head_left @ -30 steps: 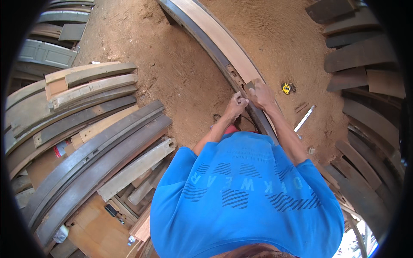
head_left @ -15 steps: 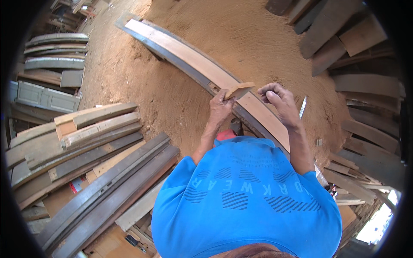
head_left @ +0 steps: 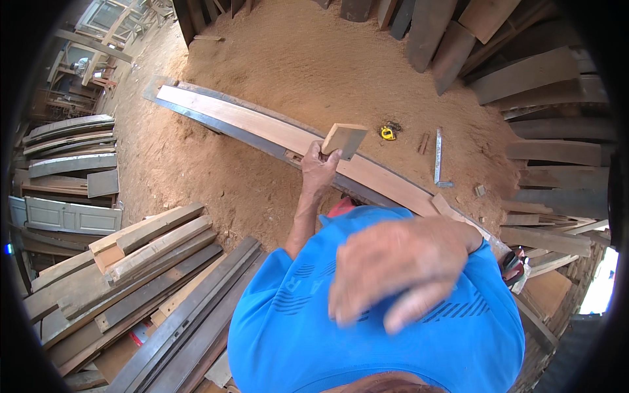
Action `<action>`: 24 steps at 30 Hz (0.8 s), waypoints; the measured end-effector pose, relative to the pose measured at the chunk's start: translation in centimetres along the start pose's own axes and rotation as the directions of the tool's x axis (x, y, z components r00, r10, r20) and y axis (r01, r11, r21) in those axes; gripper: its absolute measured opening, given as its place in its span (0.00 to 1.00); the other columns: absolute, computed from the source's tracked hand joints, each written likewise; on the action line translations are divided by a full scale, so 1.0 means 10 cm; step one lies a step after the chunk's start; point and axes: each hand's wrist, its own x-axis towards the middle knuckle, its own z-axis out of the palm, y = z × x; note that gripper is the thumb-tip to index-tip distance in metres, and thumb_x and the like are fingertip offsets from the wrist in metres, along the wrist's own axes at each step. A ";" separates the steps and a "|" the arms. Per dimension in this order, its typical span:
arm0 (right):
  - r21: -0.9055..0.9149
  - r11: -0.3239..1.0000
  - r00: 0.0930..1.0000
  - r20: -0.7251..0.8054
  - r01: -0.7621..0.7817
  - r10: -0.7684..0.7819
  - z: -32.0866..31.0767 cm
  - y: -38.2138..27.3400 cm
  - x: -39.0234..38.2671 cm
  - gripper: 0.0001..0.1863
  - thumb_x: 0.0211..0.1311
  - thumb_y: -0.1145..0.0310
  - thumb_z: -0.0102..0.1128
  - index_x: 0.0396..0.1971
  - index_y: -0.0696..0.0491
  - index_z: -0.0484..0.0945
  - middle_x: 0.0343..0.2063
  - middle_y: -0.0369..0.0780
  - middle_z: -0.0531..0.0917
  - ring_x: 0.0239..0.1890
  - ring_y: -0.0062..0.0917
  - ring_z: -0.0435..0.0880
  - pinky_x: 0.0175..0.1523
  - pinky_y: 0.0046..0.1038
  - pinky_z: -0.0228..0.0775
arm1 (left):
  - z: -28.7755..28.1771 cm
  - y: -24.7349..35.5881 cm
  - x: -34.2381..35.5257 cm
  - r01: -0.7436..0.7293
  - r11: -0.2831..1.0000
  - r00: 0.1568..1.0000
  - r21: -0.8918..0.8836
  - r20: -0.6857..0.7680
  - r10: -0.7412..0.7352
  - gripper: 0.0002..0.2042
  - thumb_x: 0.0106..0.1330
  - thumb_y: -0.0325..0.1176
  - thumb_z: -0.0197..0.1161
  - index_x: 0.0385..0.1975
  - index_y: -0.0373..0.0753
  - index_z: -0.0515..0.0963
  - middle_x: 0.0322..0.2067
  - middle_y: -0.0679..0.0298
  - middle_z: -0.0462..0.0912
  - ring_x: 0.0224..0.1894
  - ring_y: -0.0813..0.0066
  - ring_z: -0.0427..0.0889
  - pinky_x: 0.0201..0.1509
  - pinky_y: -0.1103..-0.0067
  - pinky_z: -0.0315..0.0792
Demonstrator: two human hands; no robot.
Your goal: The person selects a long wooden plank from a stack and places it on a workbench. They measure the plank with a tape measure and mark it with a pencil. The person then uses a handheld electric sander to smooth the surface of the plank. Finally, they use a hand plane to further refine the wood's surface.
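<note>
On the brown floor (head_left: 282,72) a heap of timbers (head_left: 157,288), too overlapped for me to count, lies at eight o'clock from the person's left grip (head_left: 318,173). One long dark beam (head_left: 367,190) runs from ten o'clock to about half past three, and that grip shows over its near edge. One paler board (head_left: 229,115) lies along the top of the beam, passing behind the fingers.

The right grip (head_left: 400,262) is up in front of the blue shirt (head_left: 367,354), between four and five o'clock from the left one. It is blurred and loosely spread, thumb parted from the fingers; I can't tell what the palm hides.

The left grip is closed on one small flat wooden block (head_left: 346,140), pinching its lower end between thumb and fingers. The block sticks out at one o'clock, tilted over the board; whether they touch, I can't say.

One L-shaped metal square (head_left: 438,157) lies at three o'clock, two thin brown sticks (head_left: 426,145) just beside it, and one yellow tape measure (head_left: 388,133) at two.
</note>
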 end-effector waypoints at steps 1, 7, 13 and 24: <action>-0.004 0.984 0.982 -0.064 -0.175 0.175 -0.09 0.06 -0.14 0.18 0.65 0.61 0.58 0.46 0.61 0.76 0.40 0.45 0.81 0.42 0.37 0.81 0.50 0.35 0.73 | -0.01 -0.01 0.01 0.002 1.000 1.000 0.006 -0.002 -0.002 0.12 0.62 0.28 0.66 0.41 0.31 0.73 0.32 0.64 0.80 0.33 0.84 0.77 0.36 0.83 0.73; -0.242 0.319 0.342 -0.887 -0.916 0.310 -0.36 0.89 -1.38 0.22 0.65 0.59 0.58 0.53 0.57 0.73 0.41 0.43 0.81 0.45 0.28 0.80 0.52 0.29 0.73 | -0.04 0.04 0.02 0.076 0.997 0.992 -0.018 0.105 -0.073 0.16 0.62 0.30 0.67 0.45 0.31 0.71 0.33 0.61 0.82 0.34 0.81 0.79 0.38 0.83 0.74; 0.390 0.674 0.057 -0.840 -0.628 0.540 -0.43 1.33 -1.98 0.25 0.70 0.57 0.53 0.59 0.58 0.69 0.37 0.40 0.82 0.38 0.22 0.82 0.43 0.26 0.76 | 0.07 0.37 0.00 0.210 0.951 0.903 -0.229 0.417 -0.099 0.19 0.63 0.30 0.67 0.50 0.31 0.69 0.36 0.59 0.82 0.38 0.77 0.82 0.43 0.81 0.76; 0.597 0.775 0.007 -0.791 -0.210 0.611 -0.37 1.49 -1.96 0.22 0.72 0.60 0.51 0.59 0.58 0.70 0.36 0.36 0.81 0.30 0.17 0.80 0.34 0.19 0.75 | 0.17 0.42 0.04 0.170 0.932 0.887 -0.319 0.462 -0.004 0.22 0.61 0.27 0.67 0.53 0.29 0.68 0.41 0.55 0.82 0.43 0.72 0.83 0.50 0.77 0.78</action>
